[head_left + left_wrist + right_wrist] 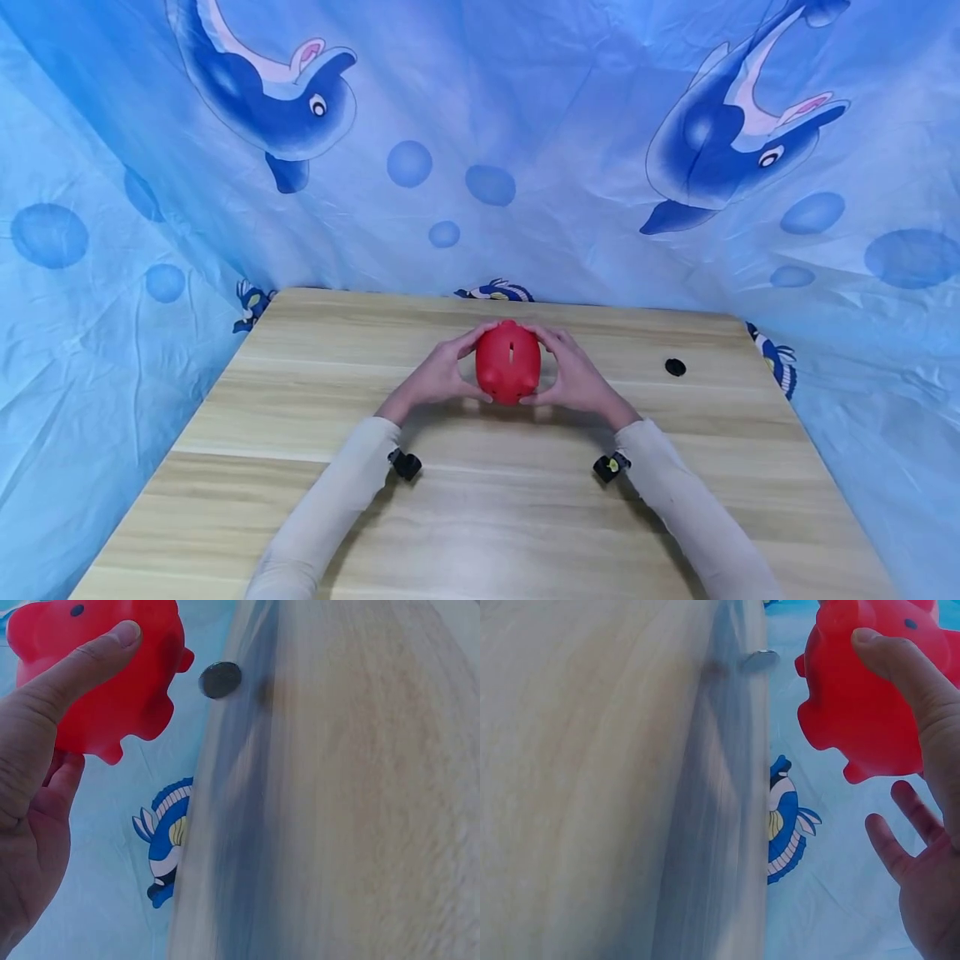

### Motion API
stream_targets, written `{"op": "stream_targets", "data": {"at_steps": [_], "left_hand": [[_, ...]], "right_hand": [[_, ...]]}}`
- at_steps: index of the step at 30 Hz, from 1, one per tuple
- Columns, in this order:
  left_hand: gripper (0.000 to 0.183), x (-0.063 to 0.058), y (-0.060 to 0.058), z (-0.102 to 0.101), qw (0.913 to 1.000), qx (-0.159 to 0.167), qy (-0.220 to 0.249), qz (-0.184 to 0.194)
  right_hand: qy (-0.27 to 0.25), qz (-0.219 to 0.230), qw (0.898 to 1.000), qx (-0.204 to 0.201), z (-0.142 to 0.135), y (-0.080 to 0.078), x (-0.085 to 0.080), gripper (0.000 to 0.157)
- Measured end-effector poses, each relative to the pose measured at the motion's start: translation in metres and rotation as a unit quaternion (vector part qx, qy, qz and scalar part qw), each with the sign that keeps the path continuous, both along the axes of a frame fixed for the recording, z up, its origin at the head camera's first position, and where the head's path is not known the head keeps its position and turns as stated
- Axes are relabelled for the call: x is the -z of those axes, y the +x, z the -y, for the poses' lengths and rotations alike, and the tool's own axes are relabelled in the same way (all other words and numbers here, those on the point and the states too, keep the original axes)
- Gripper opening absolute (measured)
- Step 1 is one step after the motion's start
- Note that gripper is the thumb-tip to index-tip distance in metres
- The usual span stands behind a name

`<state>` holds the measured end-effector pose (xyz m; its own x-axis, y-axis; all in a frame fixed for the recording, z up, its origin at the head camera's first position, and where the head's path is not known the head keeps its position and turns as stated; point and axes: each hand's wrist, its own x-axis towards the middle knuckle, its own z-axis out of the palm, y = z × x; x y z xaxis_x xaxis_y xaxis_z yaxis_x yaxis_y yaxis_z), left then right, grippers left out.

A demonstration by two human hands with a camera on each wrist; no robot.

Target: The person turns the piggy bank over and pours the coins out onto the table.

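A red piggy bank [508, 367] is held above the table between both hands, its coin slot facing up in the head view. My left hand [444, 371] grips its left side, the thumb [112, 646] across the front near an eye. From the opposite side my right hand [573, 372] grips it, with the thumb [896, 660] on the front; two fingers [900, 836] stand away from it. A silvery coin [220, 679] shows in the gap between the piggy bank's feet and the tabletop. The bank hides that coin in the head view.
A small black disc [675, 367] lies on the wooden table [480, 517], to the right of my hands. Behind the table's far edge hangs a blue dolphin-print cloth [555, 242], which also runs down both sides. Black wrist cameras [405, 464] sit at the sleeve cuffs.
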<state>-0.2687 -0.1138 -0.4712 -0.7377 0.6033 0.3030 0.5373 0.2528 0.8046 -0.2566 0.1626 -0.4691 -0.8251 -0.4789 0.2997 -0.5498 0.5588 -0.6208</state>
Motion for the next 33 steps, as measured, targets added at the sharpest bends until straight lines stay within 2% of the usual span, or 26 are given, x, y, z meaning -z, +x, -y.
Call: {"op": "stream_targets", "data": {"at_steps": [15,26,33], "left_hand": [[0.11,0.0014,-0.0033,0.0007,0.9996,0.009,0.013,0.024],[0.106,0.0036,-0.0014,0.0014,0.9996,0.002,0.004,0.026],[0.105,0.0023,0.0007,0.002,0.9986,-0.012,0.0,0.051]], "right_hand": [[0.001,-0.007,1.0,-0.01,-0.002,0.0003,-0.0021,0.111],[0.003,0.011,1.0,-0.004,-0.0038,0.0004,0.0008,0.109],[0.001,0.028,1.0,0.0,-0.0052,0.0036,-0.0049,0.106]]}}
